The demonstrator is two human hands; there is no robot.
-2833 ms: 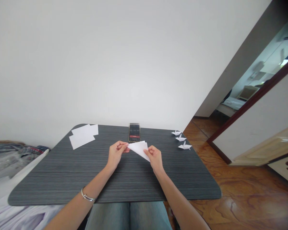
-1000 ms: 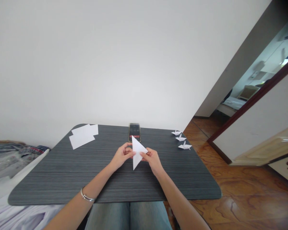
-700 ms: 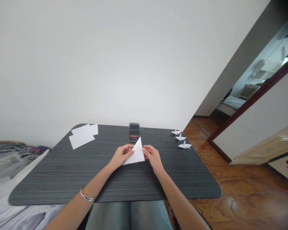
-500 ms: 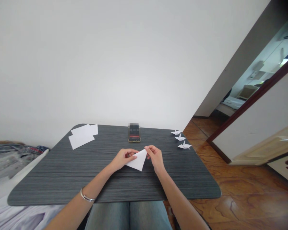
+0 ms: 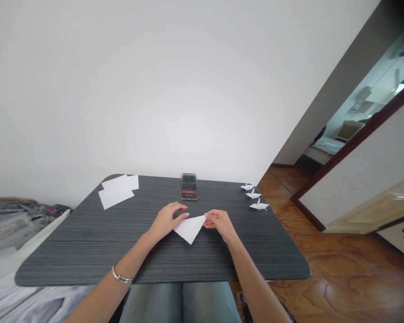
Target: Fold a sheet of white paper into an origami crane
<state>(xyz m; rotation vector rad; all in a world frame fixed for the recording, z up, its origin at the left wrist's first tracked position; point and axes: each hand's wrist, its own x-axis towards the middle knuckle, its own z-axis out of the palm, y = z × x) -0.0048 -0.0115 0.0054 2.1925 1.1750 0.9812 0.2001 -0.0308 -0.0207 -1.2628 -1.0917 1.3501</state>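
Observation:
A white sheet of paper folded into a triangle (image 5: 190, 229) is over the dark table in front of me, one point towards my body. My right hand (image 5: 218, 221) pinches its right corner between thumb and fingers. At the left corner, my left hand (image 5: 170, 218) has its thumb and fingers apart, the thumb close to the paper's upper edge; whether it touches the paper I cannot tell. Three white paper cranes (image 5: 253, 194) stand in a row near the table's right edge.
Several white paper sheets (image 5: 117, 194) overlap at the table's far left. A phone (image 5: 189, 190) stands at the back middle, by the white wall. The dark striped table (image 5: 87, 251) has rounded corners. Clothes (image 5: 16, 224) lie beyond its left side; wooden floor (image 5: 323, 269) is on the right.
The folded paper has turned and come down slightly, its lower point shifting left. My left fingers have come off the paper and spread; my right hand still pinches the right corner.

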